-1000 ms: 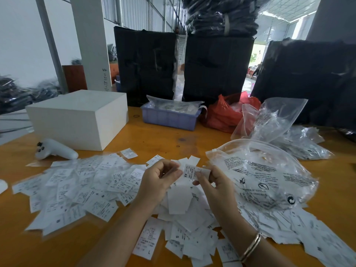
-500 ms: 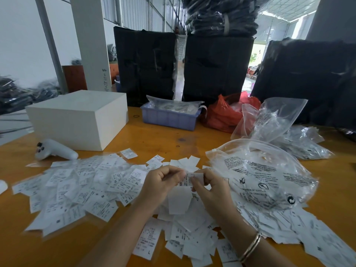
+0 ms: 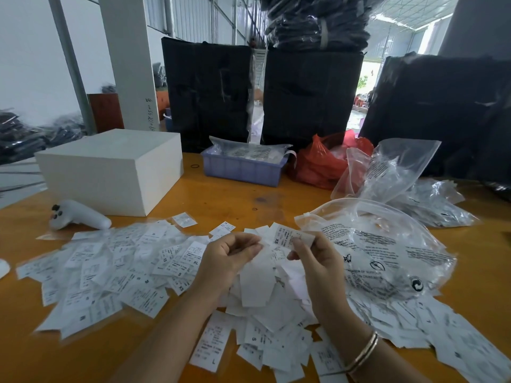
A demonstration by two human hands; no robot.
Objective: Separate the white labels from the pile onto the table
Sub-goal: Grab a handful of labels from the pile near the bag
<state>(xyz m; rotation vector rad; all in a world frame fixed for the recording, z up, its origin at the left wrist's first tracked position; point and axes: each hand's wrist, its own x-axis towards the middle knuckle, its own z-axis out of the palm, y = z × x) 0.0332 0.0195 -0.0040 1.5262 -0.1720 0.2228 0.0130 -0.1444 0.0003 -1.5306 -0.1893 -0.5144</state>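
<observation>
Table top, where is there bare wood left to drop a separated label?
Bare table lies between the white box, the blue tray and the clear bag. Another strip runs along the near left edge. Crowded: the label pile left of the hands and under them.
</observation>
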